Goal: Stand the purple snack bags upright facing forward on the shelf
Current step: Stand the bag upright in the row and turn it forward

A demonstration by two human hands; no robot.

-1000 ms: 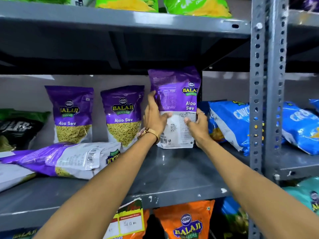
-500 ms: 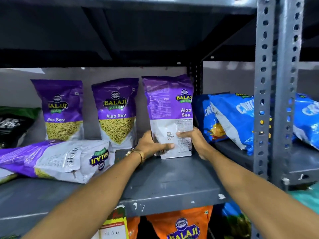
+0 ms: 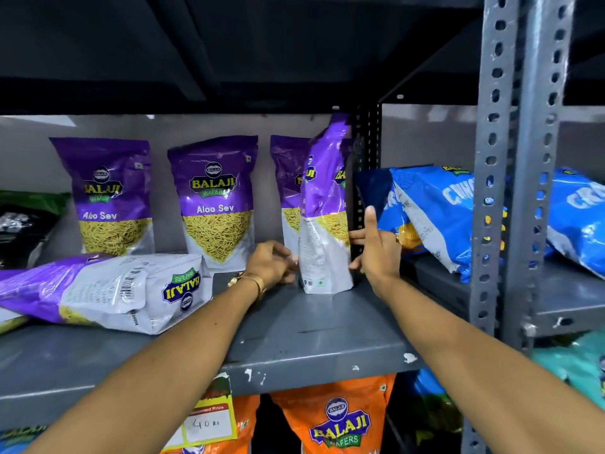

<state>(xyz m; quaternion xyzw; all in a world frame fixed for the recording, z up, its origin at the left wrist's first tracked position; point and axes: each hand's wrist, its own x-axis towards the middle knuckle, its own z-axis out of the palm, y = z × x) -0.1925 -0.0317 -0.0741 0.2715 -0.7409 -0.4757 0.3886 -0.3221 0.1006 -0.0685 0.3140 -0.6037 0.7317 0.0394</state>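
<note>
Grey metal shelf (image 3: 314, 335), scuffed.

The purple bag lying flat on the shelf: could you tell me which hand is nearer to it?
Left. The left hand is just right of the flat purple bag, gripping the turned upright bag. The right hand is beyond that bag, farther right.
</note>
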